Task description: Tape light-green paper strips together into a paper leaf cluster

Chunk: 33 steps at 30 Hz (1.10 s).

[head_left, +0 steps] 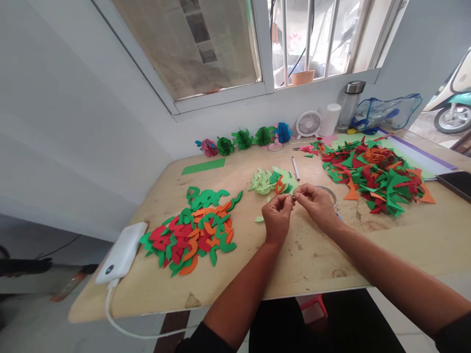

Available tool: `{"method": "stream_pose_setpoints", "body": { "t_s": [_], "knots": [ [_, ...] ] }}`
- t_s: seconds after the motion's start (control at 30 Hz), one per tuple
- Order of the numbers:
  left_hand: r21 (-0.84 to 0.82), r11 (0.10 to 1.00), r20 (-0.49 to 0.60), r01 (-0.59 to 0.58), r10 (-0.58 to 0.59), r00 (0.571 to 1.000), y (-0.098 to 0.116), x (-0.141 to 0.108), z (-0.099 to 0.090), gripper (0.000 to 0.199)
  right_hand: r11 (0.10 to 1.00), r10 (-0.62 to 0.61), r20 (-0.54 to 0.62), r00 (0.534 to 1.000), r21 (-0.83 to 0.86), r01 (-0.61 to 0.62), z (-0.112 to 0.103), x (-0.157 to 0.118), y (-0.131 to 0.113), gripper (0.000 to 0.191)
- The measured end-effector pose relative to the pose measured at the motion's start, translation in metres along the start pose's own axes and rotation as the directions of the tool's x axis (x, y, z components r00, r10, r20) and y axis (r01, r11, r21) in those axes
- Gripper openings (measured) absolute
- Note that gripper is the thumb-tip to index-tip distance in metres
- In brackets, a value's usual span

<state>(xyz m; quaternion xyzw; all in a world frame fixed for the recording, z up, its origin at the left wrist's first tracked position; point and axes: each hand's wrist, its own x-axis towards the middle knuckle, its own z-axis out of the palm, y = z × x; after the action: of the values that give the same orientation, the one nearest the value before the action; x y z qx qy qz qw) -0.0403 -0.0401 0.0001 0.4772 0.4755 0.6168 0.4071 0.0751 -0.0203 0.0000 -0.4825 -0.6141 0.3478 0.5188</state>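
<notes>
My left hand and my right hand meet above the middle of the table, fingertips pinched together. Between them is a light green paper piece, partly covered by the fingers. Just beyond lie light green paper cutouts in a small heap, with an orange cutout close to the held piece. A light green scrap rests left of my left hand. Partly hidden behind my right wrist is a ring-shaped roll. A white pen lies beyond the hands.
Green, red and orange curved cutouts spread at left, near a white power bank with a cable. Pointed paper scraps heap at right beside a phone. Along the wall stand folded paper figures, a small fan and a bottle.
</notes>
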Motion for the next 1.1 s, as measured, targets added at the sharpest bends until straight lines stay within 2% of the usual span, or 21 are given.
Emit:
{"method": "stream_pose_setpoints", "body": {
  "t_s": [0.73,1.1],
  "knots": [
    [-0.015,1.0,0.001,0.009,-0.009,1.0,-0.0046,0.0004,-0.0008,0.019,0.994,-0.031,0.015,0.999,-0.101,0.033,-0.0021,-0.0004,-0.0054,0.013],
    [0.011,1.0,0.003,-0.016,0.016,1.0,-0.0046,0.0001,-0.0013,0.019,0.969,-0.109,-0.001,0.994,-0.221,0.106,-0.0029,-0.001,-0.0061,0.013]
  ]
}}
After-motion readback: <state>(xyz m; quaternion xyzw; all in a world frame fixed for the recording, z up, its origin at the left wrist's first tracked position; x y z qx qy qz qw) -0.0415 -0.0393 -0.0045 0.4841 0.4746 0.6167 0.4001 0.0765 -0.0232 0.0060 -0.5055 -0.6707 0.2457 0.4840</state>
